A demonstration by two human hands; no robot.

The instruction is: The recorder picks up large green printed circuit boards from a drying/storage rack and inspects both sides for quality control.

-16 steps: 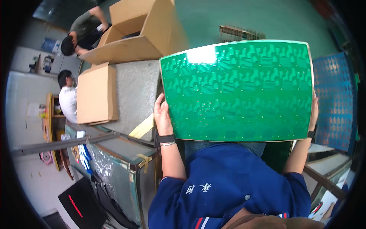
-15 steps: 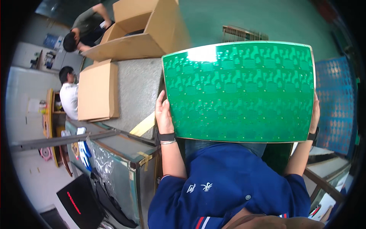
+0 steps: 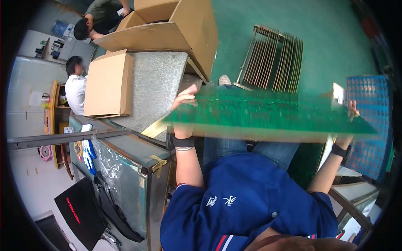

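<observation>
A large green circuit board panel (image 3: 268, 115) is held out in front of me, tipped so that it shows almost edge-on and smeared by motion. My left hand (image 3: 183, 102) grips its left edge, thumb and fingers on either side. At the opposite edge, my right hand (image 3: 351, 119) clasps the panel, with fingertips showing above it and the palm partly hidden below. Beyond the panel, on the green floor, stands a rack (image 3: 272, 58) with many thin upright rods.
To the left, a closed cardboard box (image 3: 108, 85) sits on a grey tabletop (image 3: 157, 79), near a big open carton (image 3: 184, 29). Two people (image 3: 76, 90) are at the far left. A blue perforated panel (image 3: 368, 121) stands at right; a metal-framed cabinet (image 3: 130, 184) is at lower left.
The panel has tilted from face-on to nearly edge-on, still between both hands. The rod rack behind it and my legs have come into sight.
</observation>
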